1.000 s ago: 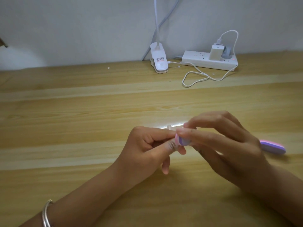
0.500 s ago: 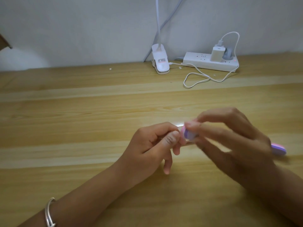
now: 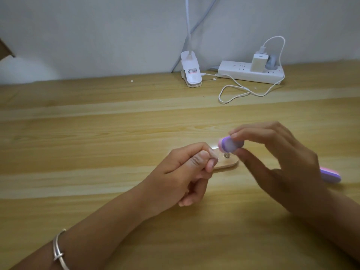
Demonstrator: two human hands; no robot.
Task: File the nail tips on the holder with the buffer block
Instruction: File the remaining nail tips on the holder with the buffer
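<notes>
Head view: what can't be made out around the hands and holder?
All in the head view:
- Nail tips: blurred, count unclear, partly pinched inside left hand.
- Holder: part hidden under that hand.
- Buffer block: whether pink-purple piece is its far end; right hand hides the link.

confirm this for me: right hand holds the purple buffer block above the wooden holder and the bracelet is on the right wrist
Wrong on one point: the bracelet is on the left wrist, as the head view shows. The right hand does hold the purple buffer block above the wooden holder.
</notes>
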